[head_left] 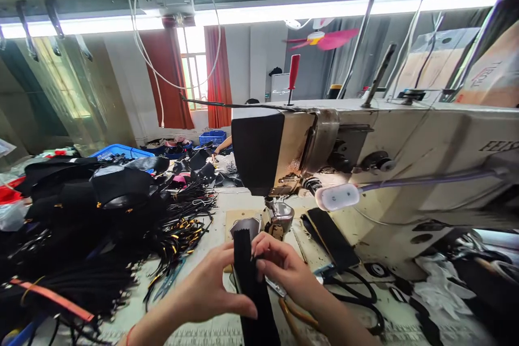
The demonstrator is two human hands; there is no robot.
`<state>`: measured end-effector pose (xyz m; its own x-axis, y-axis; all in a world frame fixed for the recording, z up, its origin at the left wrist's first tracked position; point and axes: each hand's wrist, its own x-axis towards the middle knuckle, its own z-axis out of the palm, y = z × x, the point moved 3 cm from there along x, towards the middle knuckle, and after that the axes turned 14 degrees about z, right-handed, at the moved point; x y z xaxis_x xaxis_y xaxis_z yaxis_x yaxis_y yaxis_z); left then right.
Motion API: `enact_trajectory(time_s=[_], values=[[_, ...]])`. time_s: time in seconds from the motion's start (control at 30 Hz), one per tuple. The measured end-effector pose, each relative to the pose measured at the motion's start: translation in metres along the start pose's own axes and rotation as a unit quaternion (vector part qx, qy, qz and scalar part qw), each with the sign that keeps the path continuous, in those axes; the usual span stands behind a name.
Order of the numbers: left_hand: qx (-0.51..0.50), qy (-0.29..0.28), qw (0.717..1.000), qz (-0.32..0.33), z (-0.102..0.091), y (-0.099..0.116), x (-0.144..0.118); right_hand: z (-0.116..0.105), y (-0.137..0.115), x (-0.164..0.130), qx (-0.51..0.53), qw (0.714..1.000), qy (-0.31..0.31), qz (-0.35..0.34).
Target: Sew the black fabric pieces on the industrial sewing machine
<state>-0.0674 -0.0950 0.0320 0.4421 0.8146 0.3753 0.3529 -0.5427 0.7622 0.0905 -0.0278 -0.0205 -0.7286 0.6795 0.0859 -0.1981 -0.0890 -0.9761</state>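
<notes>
A black fabric strip (244, 265) with a ragged top end stands between my hands, its lower part running toward me over the table edge. My left hand (213, 286) is closed on it from the left, thumb across its front and fingers behind. At the strip's right edge, near the top, my right hand (284, 265) pinches with thumb and fingertips; whether a smaller piece is in that pinch is hidden. Just beyond sits the metal presser area (279, 216) of a sewing machine (257, 154), close to the strip's top end.
Piled black straps and pieces (81, 200) cover the left side. Blue snips (170, 278) lie beside them. To the right are a black flat piece (332, 235), black-handled scissors (375, 303) and an orange-handled tool (298, 313). A white lamp (337, 197) hangs by the machine head.
</notes>
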Motion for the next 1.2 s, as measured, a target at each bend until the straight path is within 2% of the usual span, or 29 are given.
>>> enact_trajectory(time_s=[0.1, 0.23, 0.37, 0.43, 0.53, 0.67, 0.73, 0.87, 0.93, 1.0, 1.07, 1.2], values=[[0.006, -0.001, 1.000, -0.012, 0.003, -0.012, 0.000, 0.001, -0.003, -0.007, 0.021, 0.998, 0.063, 0.017], [-0.045, 0.013, 0.999, -0.027, 0.001, -0.021, 0.003, -0.003, -0.009, -0.015, 0.036, 0.982, 0.165, 0.083], [-0.098, -0.031, 0.994, -0.039, 0.009, -0.016, 0.004, -0.011, -0.018, -0.022, 0.030, 0.967, 0.229, 0.107], [-0.149, -0.027, 0.986, -0.068, 0.014, -0.019, 0.003, -0.012, -0.023, -0.026, -0.004, 0.970, 0.218, 0.103], [-0.216, 0.017, 0.968, -0.130, 0.019, -0.034, 0.001, -0.005, -0.031, -0.031, -0.110, 0.976, 0.171, 0.079], [-0.207, 0.036, 0.966, -0.154, 0.029, -0.053, 0.004, 0.003, -0.035, -0.033, -0.272, 0.953, 0.124, 0.048], [-0.188, 0.038, 0.970, -0.149, 0.034, -0.057, 0.006, 0.003, -0.032, -0.031, -0.285, 0.950, 0.115, 0.049], [-0.119, 0.040, 0.981, -0.149, 0.042, -0.063, 0.008, -0.007, -0.020, -0.022, -0.232, 0.961, 0.116, 0.095], [-0.075, 0.044, 0.983, -0.159, 0.043, -0.068, 0.006, -0.011, -0.017, -0.018, -0.303, 0.943, 0.120, 0.069], [-0.039, 0.049, 0.983, -0.175, 0.041, -0.075, 0.002, -0.011, -0.015, -0.014, -0.394, 0.912, 0.115, 0.023], [-0.014, 0.055, 0.979, -0.194, 0.038, -0.085, -0.005, -0.008, -0.013, -0.012, -0.434, 0.895, 0.102, 0.002], [0.000, 0.064, 0.971, -0.232, 0.035, -0.107, -0.023, -0.004, -0.002, -0.008, -0.382, 0.920, 0.084, 0.038]])
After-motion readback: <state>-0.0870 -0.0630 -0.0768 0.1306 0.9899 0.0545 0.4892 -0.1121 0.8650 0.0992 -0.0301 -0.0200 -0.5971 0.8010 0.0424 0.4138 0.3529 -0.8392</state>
